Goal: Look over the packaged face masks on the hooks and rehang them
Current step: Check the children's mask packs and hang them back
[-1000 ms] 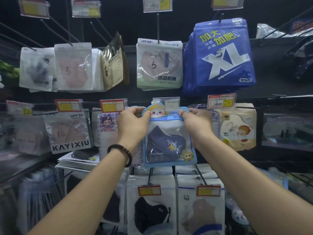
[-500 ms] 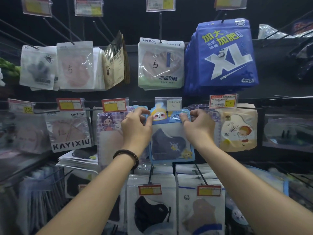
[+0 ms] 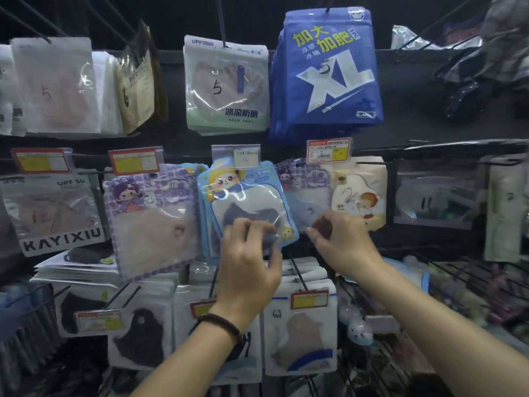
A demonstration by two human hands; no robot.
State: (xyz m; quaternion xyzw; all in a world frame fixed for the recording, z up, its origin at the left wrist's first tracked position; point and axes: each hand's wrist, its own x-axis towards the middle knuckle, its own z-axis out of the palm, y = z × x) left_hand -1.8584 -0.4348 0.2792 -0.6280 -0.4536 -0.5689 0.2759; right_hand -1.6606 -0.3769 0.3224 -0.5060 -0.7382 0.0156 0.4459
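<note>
Both hands work low: left hand (image 3: 246,265) pinches the blue mask packet (image 3: 243,202); right hand (image 3: 340,242), fingers loosely curled, reaches beside. A tug could unhook it.

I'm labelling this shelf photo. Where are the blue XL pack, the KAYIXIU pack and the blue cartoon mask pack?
blue XL pack (image 3: 329,78), head view, on the white XL lettering.
KAYIXIU pack (image 3: 61,240), head view, on the brand lettering.
blue cartoon mask pack (image 3: 229,181), head view, on the cartoon face.
</note>
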